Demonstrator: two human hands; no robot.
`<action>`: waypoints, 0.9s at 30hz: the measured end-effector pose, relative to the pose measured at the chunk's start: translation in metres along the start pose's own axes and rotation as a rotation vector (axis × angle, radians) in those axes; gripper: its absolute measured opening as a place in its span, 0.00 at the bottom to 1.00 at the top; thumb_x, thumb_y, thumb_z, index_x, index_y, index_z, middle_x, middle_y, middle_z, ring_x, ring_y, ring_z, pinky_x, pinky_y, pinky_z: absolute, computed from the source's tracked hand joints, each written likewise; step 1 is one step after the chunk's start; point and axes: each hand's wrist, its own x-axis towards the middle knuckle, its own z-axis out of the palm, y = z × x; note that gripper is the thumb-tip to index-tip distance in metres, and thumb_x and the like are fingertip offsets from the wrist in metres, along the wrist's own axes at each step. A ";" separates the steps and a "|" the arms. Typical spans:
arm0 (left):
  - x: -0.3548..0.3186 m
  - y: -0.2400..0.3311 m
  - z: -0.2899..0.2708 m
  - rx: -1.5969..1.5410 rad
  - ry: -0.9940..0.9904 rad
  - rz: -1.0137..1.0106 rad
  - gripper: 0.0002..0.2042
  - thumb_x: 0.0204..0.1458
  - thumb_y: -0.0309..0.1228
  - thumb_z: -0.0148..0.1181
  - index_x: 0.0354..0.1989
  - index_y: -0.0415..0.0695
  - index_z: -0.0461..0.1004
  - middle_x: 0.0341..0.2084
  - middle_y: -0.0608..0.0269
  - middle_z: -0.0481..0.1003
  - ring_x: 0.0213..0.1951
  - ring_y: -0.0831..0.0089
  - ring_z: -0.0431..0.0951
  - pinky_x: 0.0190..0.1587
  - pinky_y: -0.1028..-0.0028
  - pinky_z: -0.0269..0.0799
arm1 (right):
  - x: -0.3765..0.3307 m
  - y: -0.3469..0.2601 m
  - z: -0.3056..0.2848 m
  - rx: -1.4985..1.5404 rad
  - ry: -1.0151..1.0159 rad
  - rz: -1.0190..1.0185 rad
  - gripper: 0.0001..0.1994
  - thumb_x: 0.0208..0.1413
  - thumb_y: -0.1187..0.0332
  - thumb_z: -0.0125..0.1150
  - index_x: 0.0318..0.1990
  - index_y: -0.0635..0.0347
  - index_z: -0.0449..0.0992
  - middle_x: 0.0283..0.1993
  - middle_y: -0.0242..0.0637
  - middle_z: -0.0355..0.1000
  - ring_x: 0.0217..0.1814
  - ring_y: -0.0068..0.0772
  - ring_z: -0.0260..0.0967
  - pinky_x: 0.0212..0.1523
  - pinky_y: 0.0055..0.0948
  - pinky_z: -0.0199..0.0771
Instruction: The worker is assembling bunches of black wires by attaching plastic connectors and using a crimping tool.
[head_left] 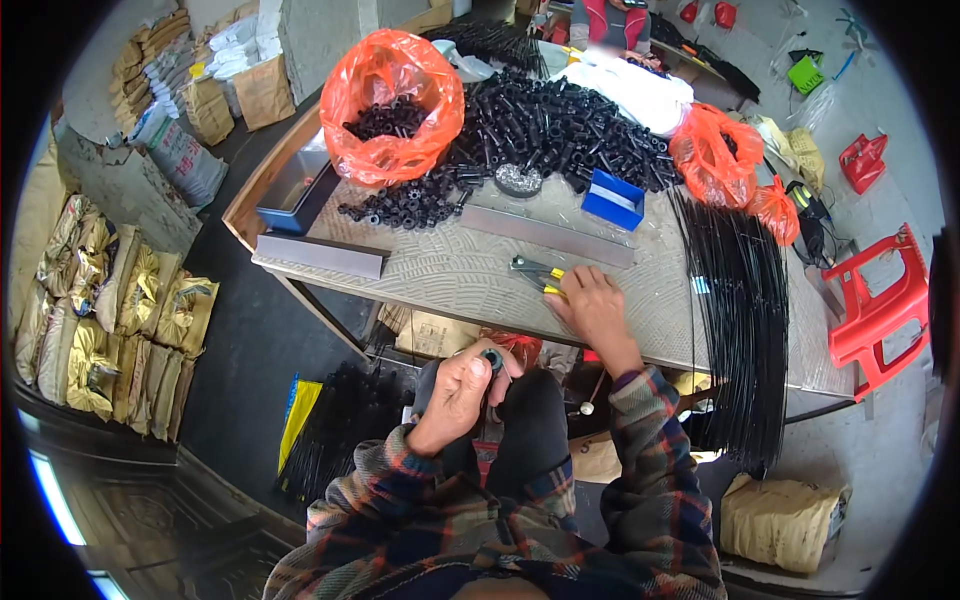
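My left hand (458, 392) is closed in front of the table edge, above my lap. Its fingers wrap a small dark cylindrical part (492, 357), whose round end shows at the thumb. On the tabletop my right hand (597, 308) has its fingers bent over the yellow handles of a pair of pliers (537, 268); the jaws point left. Beyond both hands lies a large heap of black plastic fittings (560, 120), with smaller black pieces (400, 205) spread at its left. A round container of small shiny pieces (518, 180) sits at the heap's front edge.
An orange plastic bag (390, 60) holds more black parts. A blue box (613, 200), metal strips (545, 236) and a bundle of long black rods (740, 330) lie on the table (450, 285). A red stool (880, 310) stands right. Another person (610, 22) is across the table.
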 end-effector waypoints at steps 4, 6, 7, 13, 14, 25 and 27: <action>-0.006 0.007 -0.002 0.006 -0.015 -0.036 0.31 0.56 0.56 0.36 0.27 0.35 0.68 0.16 0.61 0.66 0.20 0.76 0.65 0.27 0.78 0.60 | -0.003 -0.001 0.000 0.031 -0.099 0.259 0.13 0.47 0.59 0.61 0.30 0.59 0.69 0.30 0.37 0.67 0.35 0.37 0.67 0.30 0.31 0.67; -0.004 0.008 -0.004 -0.053 -0.024 0.013 0.31 0.56 0.56 0.36 0.27 0.35 0.68 0.16 0.60 0.66 0.21 0.75 0.66 0.27 0.77 0.60 | -0.009 -0.005 -0.021 0.516 -0.085 0.470 0.12 0.46 0.62 0.61 0.32 0.60 0.70 0.31 0.37 0.67 0.36 0.37 0.66 0.31 0.30 0.67; -0.004 0.005 -0.005 -0.066 -0.030 0.006 0.31 0.56 0.57 0.36 0.27 0.35 0.69 0.16 0.60 0.66 0.21 0.75 0.66 0.27 0.77 0.60 | -0.014 -0.008 -0.035 0.996 -0.059 0.678 0.12 0.46 0.64 0.61 0.34 0.61 0.70 0.32 0.37 0.68 0.37 0.37 0.66 0.32 0.29 0.67; -0.006 0.009 -0.009 -0.022 0.032 -0.036 0.35 0.55 0.60 0.30 0.27 0.35 0.68 0.13 0.62 0.65 0.17 0.76 0.64 0.22 0.79 0.58 | -0.001 -0.065 -0.127 0.094 -0.102 -0.089 0.14 0.48 0.73 0.57 0.45 0.52 0.72 0.51 0.39 0.62 0.52 0.35 0.61 0.50 0.40 0.61; -0.006 0.009 -0.007 -0.025 0.034 -0.042 0.35 0.55 0.60 0.30 0.27 0.35 0.68 0.13 0.62 0.65 0.17 0.76 0.64 0.22 0.79 0.58 | 0.000 -0.064 -0.131 0.097 -0.108 -0.087 0.14 0.48 0.73 0.57 0.45 0.52 0.72 0.51 0.39 0.62 0.52 0.35 0.61 0.50 0.40 0.61; -0.013 0.004 -0.004 0.051 0.128 0.018 0.32 0.54 0.60 0.35 0.27 0.36 0.65 0.13 0.64 0.64 0.17 0.80 0.62 0.21 0.80 0.55 | -0.013 -0.069 -0.124 -0.674 0.253 -0.335 0.18 0.52 0.63 0.57 0.52 0.40 0.68 0.60 0.28 0.55 0.65 0.31 0.52 0.65 0.56 0.34; -0.013 0.002 -0.003 0.061 0.136 0.009 0.32 0.54 0.60 0.36 0.27 0.36 0.65 0.13 0.65 0.63 0.17 0.80 0.62 0.21 0.80 0.55 | -0.021 -0.071 -0.114 -0.634 0.253 -0.299 0.18 0.50 0.64 0.59 0.50 0.41 0.69 0.59 0.30 0.56 0.63 0.31 0.54 0.64 0.57 0.34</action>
